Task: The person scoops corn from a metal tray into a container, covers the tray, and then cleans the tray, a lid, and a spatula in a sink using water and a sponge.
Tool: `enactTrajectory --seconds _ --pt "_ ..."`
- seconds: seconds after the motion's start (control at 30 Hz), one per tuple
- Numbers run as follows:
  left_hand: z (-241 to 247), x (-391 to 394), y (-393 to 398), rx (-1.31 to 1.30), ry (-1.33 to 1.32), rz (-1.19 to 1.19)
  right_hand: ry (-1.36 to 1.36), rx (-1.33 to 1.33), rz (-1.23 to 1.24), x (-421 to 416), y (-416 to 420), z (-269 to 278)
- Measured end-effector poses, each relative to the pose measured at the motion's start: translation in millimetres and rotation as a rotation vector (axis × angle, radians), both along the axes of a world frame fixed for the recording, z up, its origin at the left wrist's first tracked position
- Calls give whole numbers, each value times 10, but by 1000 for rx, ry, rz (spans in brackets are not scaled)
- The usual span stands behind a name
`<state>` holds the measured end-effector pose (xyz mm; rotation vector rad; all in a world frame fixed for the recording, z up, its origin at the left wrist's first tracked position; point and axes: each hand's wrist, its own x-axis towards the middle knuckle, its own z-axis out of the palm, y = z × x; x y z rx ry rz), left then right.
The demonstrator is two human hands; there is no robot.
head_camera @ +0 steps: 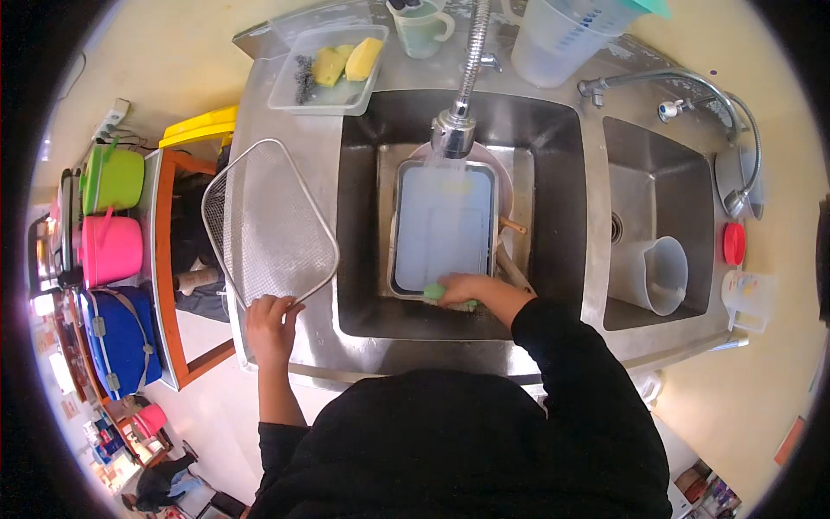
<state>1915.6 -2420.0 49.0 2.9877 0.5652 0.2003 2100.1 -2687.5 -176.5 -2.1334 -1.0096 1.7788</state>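
Observation:
My left hand [271,327] pinches the near corner of a wire mesh basket [275,224], which rests tilted on the steel counter left of the large sink. Down in the sink, my right hand [462,289] grips a green scrubbing brush [433,292] at the near edge of a rectangular tray [444,240] filled with cloudy water. From the chrome spray tap [454,133], water runs into the tray's far end. Beneath the tray shows part of a round pinkish basin [506,185]. A wooden handle [513,225] sticks out to its right.
A plastic container [324,97] with sponges stands at the back left. Behind the sink are a small jug [418,32] and a large measuring jug [557,48]. The right sink holds a translucent pitcher [652,276]; beside it lies a red lid [734,244]. A person [159,480] is far behind.

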Motion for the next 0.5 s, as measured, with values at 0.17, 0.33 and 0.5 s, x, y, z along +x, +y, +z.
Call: enactTrajectory --seconds 0.17,0.33,0.5 --pt "75 95 -158 6 -155 73 -79 -24 -67 -67 -84 56" --pt "-204 454 -622 -552 -277 -160 -87 44 -23 -50 -190 -68" --pt "-1228 678 -1010 -1407 127 375 -93 -36 -110 -19 -173 308"
